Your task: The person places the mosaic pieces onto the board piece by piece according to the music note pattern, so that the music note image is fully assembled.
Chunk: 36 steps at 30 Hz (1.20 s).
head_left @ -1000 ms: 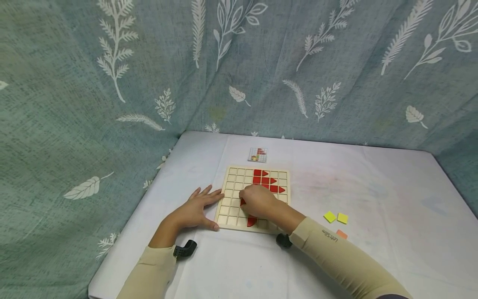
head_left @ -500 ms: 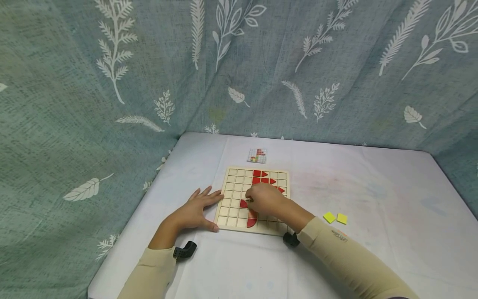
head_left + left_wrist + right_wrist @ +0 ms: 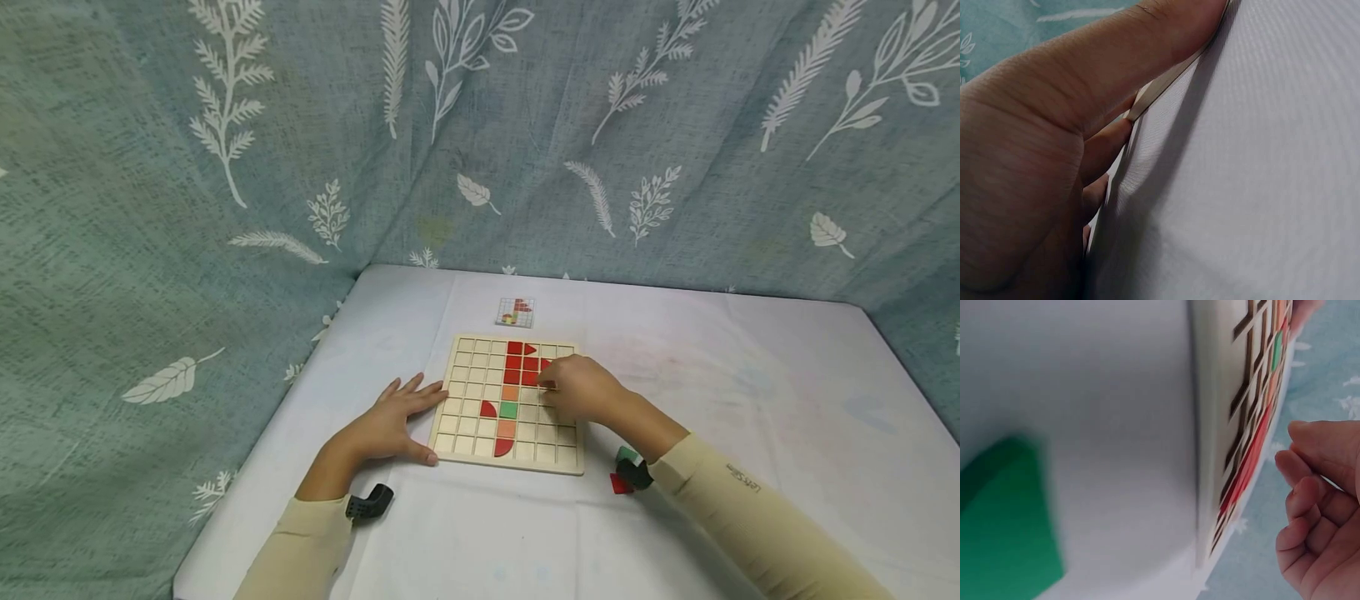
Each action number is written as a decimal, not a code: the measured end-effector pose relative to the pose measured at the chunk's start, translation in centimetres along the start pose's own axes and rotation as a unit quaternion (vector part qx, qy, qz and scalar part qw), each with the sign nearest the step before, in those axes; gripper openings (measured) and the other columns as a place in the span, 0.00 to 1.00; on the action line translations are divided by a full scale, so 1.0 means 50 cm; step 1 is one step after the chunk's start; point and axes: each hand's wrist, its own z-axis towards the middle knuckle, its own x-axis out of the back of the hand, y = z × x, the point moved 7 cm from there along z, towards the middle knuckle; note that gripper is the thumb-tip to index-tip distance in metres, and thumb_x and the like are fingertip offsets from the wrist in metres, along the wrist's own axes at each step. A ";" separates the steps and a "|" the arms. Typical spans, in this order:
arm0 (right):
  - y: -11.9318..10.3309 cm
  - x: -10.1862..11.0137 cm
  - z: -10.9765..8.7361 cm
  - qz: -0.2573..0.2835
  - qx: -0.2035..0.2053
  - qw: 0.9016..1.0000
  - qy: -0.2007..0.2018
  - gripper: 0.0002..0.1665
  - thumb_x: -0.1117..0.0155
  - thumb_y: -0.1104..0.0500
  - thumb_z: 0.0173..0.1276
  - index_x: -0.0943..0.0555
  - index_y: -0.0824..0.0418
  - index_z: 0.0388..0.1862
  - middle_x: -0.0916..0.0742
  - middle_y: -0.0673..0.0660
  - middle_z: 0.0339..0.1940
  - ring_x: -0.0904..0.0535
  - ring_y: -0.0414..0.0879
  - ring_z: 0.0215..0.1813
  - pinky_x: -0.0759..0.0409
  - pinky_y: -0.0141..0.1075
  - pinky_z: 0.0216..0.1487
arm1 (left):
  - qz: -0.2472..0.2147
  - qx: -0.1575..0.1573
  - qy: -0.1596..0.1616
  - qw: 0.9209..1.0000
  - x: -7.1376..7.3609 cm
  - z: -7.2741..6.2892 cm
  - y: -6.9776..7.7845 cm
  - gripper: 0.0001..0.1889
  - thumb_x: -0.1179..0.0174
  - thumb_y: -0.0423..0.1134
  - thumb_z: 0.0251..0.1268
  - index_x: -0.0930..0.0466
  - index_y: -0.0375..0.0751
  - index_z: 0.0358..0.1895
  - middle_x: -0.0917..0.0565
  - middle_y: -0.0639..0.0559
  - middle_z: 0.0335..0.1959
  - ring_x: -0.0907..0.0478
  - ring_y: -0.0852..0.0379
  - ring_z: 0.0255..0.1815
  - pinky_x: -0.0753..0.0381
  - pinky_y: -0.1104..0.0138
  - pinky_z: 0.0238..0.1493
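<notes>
My left hand (image 3: pixel 393 423) lies with fingers spread, fingertips and thumb at the left edge of a wooden grid board (image 3: pixel 468 392). In the left wrist view its thumb (image 3: pixel 1104 69) runs along that edge. My right hand (image 3: pixel 585 387) hovers over the board's right side, fingers loosely bent. Nothing shows between its fingertips in the right wrist view. Red squares and pointed red pieces (image 3: pixel 513 362) fill cells near the top. Below them a green square (image 3: pixel 507 410) sits between two orange squares (image 3: pixel 506 429). Two rounded red pieces (image 3: pixel 488 409) lie at lower left and bottom.
A small printed card (image 3: pixel 516 312) with a coloured pattern lies behind the board. On the white table to the right, a green piece (image 3: pixel 627 454) and a red piece (image 3: pixel 621 483) lie by the right wrist's black camera (image 3: pixel 636 475). A patterned curtain (image 3: pixel 480 150) hangs behind.
My right hand has drawn away to the right from the middle column, where the green square now shows. Its forearm now covers the yellow pieces. The left hand has stayed put.
</notes>
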 end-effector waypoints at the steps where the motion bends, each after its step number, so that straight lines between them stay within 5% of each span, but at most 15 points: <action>1: 0.006 0.001 -0.004 -0.001 -0.004 1.000 -0.002 0.10 0.31 0.59 0.64 0.12 0.58 0.44 0.13 0.49 0.40 0.18 0.44 0.45 0.20 0.41 0.48 | -0.002 -0.003 0.001 1.000 0.001 -0.001 0.001 0.62 0.29 0.74 0.26 0.37 0.54 0.74 0.43 0.59 0.76 0.60 0.48 0.78 0.70 0.48 0.74; 21: 0.132 0.025 -0.100 -0.019 -0.074 0.996 -0.044 0.13 0.30 0.62 0.62 0.13 0.60 0.47 0.13 0.51 0.41 0.19 0.46 0.44 0.19 0.44 0.49 | -0.006 -0.010 -0.005 1.000 0.003 -0.003 0.003 0.61 0.30 0.75 0.27 0.38 0.55 0.75 0.44 0.60 0.76 0.61 0.49 0.78 0.70 0.48 0.74; 36: 0.224 0.048 -0.190 0.000 -0.129 0.991 -0.038 0.14 0.33 0.61 0.63 0.14 0.63 0.46 0.13 0.52 0.40 0.20 0.50 0.45 0.20 0.49 0.49 | -0.001 -0.007 -0.003 1.000 0.001 -0.002 0.002 0.62 0.31 0.76 0.26 0.37 0.56 0.74 0.43 0.59 0.76 0.61 0.48 0.78 0.70 0.48 0.74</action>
